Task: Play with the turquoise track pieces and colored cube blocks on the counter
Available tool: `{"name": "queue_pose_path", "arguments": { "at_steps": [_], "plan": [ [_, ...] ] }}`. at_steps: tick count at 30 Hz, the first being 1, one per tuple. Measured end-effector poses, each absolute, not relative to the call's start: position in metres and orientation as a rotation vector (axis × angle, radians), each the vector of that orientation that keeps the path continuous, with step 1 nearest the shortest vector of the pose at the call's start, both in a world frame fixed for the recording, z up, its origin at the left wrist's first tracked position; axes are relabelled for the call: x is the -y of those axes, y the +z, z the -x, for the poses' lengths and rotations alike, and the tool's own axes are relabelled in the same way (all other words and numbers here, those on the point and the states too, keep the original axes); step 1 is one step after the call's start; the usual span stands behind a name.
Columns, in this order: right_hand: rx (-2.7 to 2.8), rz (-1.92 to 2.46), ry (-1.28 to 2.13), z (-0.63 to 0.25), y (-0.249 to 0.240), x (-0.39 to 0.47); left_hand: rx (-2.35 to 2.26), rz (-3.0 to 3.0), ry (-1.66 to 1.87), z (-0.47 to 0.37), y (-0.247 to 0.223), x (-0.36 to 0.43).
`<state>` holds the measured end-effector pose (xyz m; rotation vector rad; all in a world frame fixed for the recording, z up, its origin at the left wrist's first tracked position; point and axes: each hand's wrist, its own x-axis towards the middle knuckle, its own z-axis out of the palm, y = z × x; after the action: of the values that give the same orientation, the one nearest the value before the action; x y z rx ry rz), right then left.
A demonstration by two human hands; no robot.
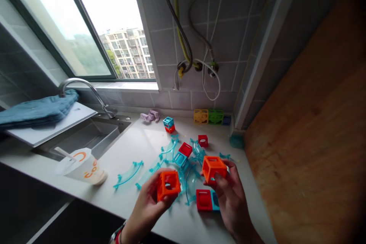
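My left hand (147, 203) grips an orange-red open-sided cube (161, 187) above the front of the white counter. To its right, my right hand (233, 198) holds an orange cube (213, 166) with its fingers and thumb. The two cubes are apart. Beneath and between the hands lie several clear blue curved track pieces (128, 174). Among them a red cube (185, 149) touches a light blue cube (180, 159). Under my right hand a red cube (204, 199) sits against a blue one, partly hidden by the hand. Another red cube (203, 141) stands farther back.
A paper cup with a straw (90, 171) stands at the left, near a sink (100, 137) and faucet (85, 81). Blue cloth (40, 110) lies on a white board. Yellow cubes (201, 116), green cubes (215, 116) and purple pieces (150, 116) line the back. A wooden panel (309, 133) rises at right.
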<state>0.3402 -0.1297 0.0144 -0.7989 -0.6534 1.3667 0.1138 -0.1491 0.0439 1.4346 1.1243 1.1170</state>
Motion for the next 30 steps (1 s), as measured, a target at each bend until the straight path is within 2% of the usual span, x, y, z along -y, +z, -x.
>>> {"name": "queue_pose_path", "arguments": {
  "at_steps": [7, 14, 23, 30],
  "plan": [
    [0.904, 0.647, 1.478, -0.335, 0.031, 0.138, -1.198, -1.428, 1.271, -0.121, 0.054, 0.151],
    [1.133, 0.597, 1.415, -0.347, 0.048, 0.143, -1.224, -1.500, 1.300, -0.120, 0.071, 0.152],
    [1.239, 0.708, 1.493, -0.341, 0.046, 0.149, -1.144, -1.653, 1.176, -0.122, 0.079, 0.158],
    [1.328, 0.731, 1.438, -0.346, 0.050, 0.146, -1.140, -1.748, 1.227, -0.127, 0.087, 0.161]
  ]
}}
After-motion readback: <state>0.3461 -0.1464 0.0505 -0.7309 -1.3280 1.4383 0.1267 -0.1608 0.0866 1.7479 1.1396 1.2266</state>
